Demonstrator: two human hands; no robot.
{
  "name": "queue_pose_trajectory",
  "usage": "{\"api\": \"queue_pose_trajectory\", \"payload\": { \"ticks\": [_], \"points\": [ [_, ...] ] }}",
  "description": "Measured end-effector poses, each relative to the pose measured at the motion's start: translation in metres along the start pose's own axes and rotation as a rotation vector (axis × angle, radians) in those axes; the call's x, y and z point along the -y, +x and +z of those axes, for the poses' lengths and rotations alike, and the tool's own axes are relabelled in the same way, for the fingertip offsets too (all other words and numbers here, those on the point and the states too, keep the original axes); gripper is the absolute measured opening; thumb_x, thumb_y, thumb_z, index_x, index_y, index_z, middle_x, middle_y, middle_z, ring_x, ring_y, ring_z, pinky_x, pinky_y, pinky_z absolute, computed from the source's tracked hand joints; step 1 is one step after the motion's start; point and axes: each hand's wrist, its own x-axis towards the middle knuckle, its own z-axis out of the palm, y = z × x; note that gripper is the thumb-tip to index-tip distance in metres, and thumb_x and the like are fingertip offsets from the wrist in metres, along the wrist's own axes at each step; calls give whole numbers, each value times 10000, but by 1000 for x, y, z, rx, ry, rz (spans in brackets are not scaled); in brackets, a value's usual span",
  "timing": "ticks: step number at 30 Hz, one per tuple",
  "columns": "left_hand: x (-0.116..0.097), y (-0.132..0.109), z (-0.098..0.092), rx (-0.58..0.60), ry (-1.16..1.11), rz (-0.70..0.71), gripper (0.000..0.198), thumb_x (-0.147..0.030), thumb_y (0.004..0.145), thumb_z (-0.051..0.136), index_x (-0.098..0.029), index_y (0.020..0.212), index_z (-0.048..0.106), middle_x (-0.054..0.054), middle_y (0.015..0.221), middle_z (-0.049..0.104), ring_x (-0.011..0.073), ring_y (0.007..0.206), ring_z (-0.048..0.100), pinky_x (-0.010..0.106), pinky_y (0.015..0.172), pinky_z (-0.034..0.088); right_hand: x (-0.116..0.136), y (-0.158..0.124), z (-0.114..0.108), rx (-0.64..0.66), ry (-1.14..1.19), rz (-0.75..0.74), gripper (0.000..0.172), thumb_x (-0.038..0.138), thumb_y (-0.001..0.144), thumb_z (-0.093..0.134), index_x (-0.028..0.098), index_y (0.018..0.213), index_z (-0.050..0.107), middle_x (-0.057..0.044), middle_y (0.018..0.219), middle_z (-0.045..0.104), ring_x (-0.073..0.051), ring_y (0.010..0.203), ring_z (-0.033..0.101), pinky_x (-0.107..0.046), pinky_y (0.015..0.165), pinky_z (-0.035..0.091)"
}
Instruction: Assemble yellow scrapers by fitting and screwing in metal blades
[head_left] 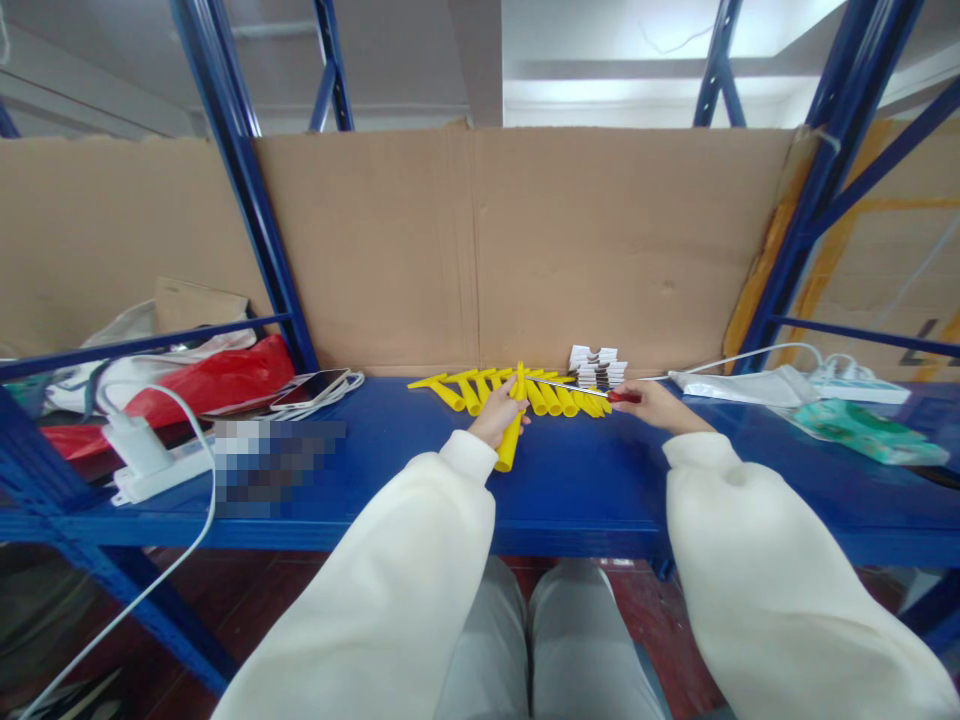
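My left hand (493, 414) is closed around a yellow cone-shaped plastic piece (508, 450), its wide end down toward me and its narrow end up. In my right hand (654, 406) is a screwdriver (625, 397) with a red handle. Its thin metal shaft runs left to the upper part of the held yellow piece; whether the tip touches it I cannot tell. Behind both hands, several similar yellow pieces (553, 400) lie side by side in a row. Small white-and-black packets (598, 368) are stacked behind the right end of that row.
A blue metal shelf (585, 480) carries everything, backed by a cardboard panel (585, 250). At left are a white power strip (161, 470), cables and a red bag (217, 380). A green packet (870, 432) and white packages (742, 385) lie at right.
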Motion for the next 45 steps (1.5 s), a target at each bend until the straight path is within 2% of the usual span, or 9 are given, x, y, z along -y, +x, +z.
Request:
{"api": "queue_pose_trajectory", "payload": {
  "ticks": [5, 11, 16, 21, 25, 30, 33, 38, 45],
  "points": [
    [0, 0, 0, 3, 72, 53, 780, -51, 894, 510, -253, 1600, 248, 89, 1039, 625, 35, 481, 505, 166, 421, 392, 5, -2, -3, -13, -39, -13, 171, 390, 729, 658, 224, 771, 661, -56, 785, 737, -239, 726, 666, -372, 721, 540],
    [1, 1, 0, -16, 170, 98, 757, -60, 896, 499, -232, 1596, 267, 130, 1149, 600, 27, 495, 512, 156, 398, 368, 10, -4, -2, -123, -198, 72, 214, 311, 690, 709, 239, 765, 522, -8, 690, 663, -190, 623, 602, -297, 593, 459],
    [0, 0, 1, -18, 207, 105, 761, -33, 894, 486, -249, 1592, 275, 132, 1202, 608, 21, 480, 505, 156, 390, 368, 12, -4, -1, -96, -232, 44, 250, 256, 679, 706, 245, 716, 460, 0, 650, 641, -178, 592, 582, -276, 558, 414],
    [1, 1, 1, -23, 229, 123, 757, -36, 893, 479, -250, 1591, 279, 156, 1293, 578, 19, 482, 513, 160, 385, 371, 9, -4, 0, -94, -217, -14, 209, 334, 706, 695, 237, 677, 512, -16, 633, 646, -190, 612, 597, -289, 583, 441],
    [3, 4, 1, -47, 248, 140, 755, -58, 893, 482, -266, 1591, 282, 164, 1340, 551, 30, 507, 545, 155, 387, 376, 9, -4, -1, -33, -192, -38, 220, 415, 742, 673, 227, 667, 587, -41, 663, 678, -212, 672, 628, -309, 632, 470],
    [4, 6, 0, -61, 254, 152, 757, -60, 899, 482, -259, 1597, 266, 154, 1259, 603, 49, 515, 554, 156, 385, 370, 13, -4, 0, 24, -100, -56, 280, 489, 772, 626, 215, 714, 631, -57, 692, 693, -225, 690, 631, -325, 644, 485],
    [3, 6, 0, -71, 253, 149, 749, -69, 899, 496, -255, 1593, 283, 160, 1263, 601, 52, 516, 560, 160, 385, 377, 13, -3, 2, 3, -113, -38, 257, 472, 740, 668, 221, 731, 614, -50, 701, 693, -222, 685, 631, -320, 635, 483],
    [0, 2, 2, -68, 258, 145, 741, -53, 903, 478, -237, 1593, 280, 170, 1280, 595, 34, 499, 535, 150, 381, 375, 13, -4, 5, -95, -247, 66, 191, 338, 700, 709, 239, 745, 551, -26, 715, 690, -202, 654, 627, -283, 590, 439],
    [1, 1, 1, -63, 288, 191, 740, -41, 893, 471, -256, 1582, 310, 161, 1423, 529, 25, 504, 527, 154, 387, 376, 18, -8, 2, -118, -323, 25, 178, 367, 743, 685, 239, 705, 567, -23, 657, 674, -189, 614, 603, -268, 542, 395]
  ]
}}
